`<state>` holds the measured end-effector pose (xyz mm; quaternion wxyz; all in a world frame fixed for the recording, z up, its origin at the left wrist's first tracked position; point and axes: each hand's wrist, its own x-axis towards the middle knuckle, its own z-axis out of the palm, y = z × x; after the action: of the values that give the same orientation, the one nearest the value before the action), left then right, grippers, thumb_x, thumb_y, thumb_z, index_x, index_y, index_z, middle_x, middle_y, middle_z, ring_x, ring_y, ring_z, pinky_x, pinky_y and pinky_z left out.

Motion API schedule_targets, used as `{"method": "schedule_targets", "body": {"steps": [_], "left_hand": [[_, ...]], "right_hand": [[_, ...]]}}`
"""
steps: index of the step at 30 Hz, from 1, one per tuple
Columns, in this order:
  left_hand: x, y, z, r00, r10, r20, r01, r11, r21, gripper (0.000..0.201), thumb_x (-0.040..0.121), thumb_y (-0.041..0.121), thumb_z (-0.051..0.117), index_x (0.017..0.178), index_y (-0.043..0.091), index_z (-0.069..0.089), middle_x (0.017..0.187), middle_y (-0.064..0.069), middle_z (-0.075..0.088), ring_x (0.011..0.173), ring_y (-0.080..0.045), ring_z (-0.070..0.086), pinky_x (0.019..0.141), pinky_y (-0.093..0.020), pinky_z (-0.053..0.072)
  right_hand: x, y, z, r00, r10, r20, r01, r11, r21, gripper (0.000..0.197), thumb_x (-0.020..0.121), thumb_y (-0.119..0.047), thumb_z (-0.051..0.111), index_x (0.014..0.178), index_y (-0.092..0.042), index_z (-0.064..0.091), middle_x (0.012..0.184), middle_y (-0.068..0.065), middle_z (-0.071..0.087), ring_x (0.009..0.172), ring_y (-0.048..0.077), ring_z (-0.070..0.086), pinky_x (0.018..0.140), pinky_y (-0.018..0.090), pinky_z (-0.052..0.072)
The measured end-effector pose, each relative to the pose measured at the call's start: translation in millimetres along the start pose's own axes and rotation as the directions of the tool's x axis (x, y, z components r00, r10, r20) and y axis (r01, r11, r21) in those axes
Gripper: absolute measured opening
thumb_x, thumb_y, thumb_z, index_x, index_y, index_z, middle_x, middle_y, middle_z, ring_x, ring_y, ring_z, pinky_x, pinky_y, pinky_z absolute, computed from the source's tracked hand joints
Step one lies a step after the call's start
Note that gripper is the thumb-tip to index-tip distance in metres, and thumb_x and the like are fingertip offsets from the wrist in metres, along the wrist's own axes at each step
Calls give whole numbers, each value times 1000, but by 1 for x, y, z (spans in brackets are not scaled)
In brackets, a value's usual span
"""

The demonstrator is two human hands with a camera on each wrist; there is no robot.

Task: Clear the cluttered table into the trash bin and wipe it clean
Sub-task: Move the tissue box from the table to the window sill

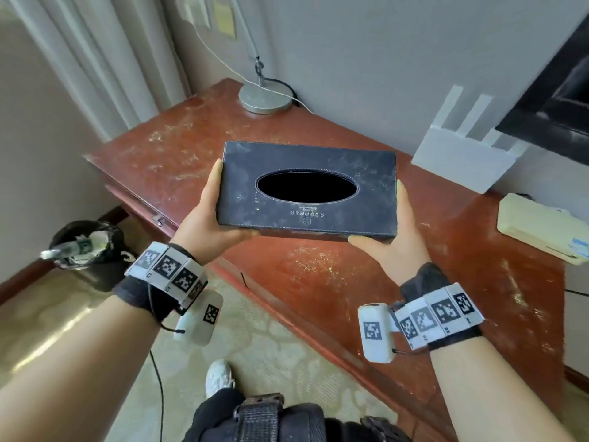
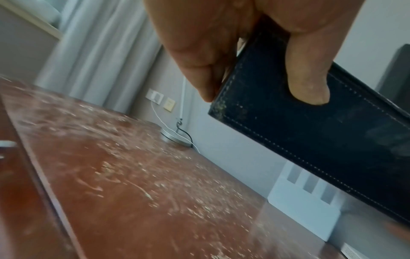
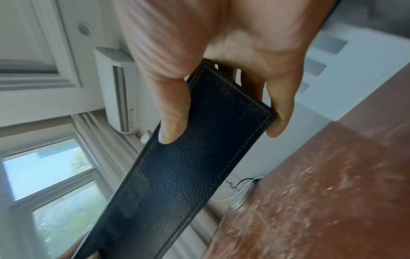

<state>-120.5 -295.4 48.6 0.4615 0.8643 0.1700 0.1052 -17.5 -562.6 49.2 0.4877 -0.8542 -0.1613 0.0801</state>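
I have the black tissue box [image 1: 307, 189] held up off the desk [image 1: 318, 269], one hand on each short end. My left hand [image 1: 208, 215] clasps the left end and my right hand [image 1: 393, 237] the right end, with the thumbs along the near side and the fingers [image 1: 217, 169] reaching up the ends. Both hands are wrapped on the box, neither spread wide nor empty. I judge the two-handed hold keeps the box level with its oval opening facing up, so that whatever is inside stays put while the surface under it is freed for wiping.

The head view shows the whole layout: the box is above the middle of the desk, the lamp base [image 1: 265, 98] stands at the far corner by the wall, a white router [image 1: 462, 161] leans near the wall on the right, and a pale flat box [image 1: 538, 228] lies at the right edge. The trash bin [image 1: 86, 253], already holding rubbish, stands on the floor to the left, well apart from the desk's near edge. The desk is streaked with pale dust and crumbs, so the wiping looks not yet done.

The left wrist view adds what the head view hides: my thumb [image 2: 308, 77] pressed on the stitched side, and clear air between the box and the desk. The right wrist view shows the grained leather side and a window behind.
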Motion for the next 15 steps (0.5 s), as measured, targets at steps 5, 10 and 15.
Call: {"method": "schedule_targets", "body": {"steps": [5,10,15], "left_hand": [[-25,-43,-86,991,-21,-131,19,1000,-14,116,69,15,81,148,37,-2,107,59,16,116,8,36,94,-17,34],[-52,-97,-202,976,-44,-216,42,999,-12,122,57,42,80,147,38,-2,123,50,19,118,8,35,96,-17,33],[-91,-156,-319,926,-132,-354,142,990,3,112,71,29,79,147,41,-3,131,32,27,122,0,38,99,-21,33]], "right_hand": [[0,-63,73,991,-120,59,119,993,19,102,74,-23,77,149,-29,8,152,-8,26,135,11,33,101,21,31],[-1,-139,183,971,-200,131,188,977,99,100,75,-15,76,149,-26,10,143,-13,34,122,1,38,86,2,31],[1,-215,308,914,-331,235,292,938,185,97,74,-18,77,148,-26,14,125,-29,41,105,-17,46,77,-6,35]]}}
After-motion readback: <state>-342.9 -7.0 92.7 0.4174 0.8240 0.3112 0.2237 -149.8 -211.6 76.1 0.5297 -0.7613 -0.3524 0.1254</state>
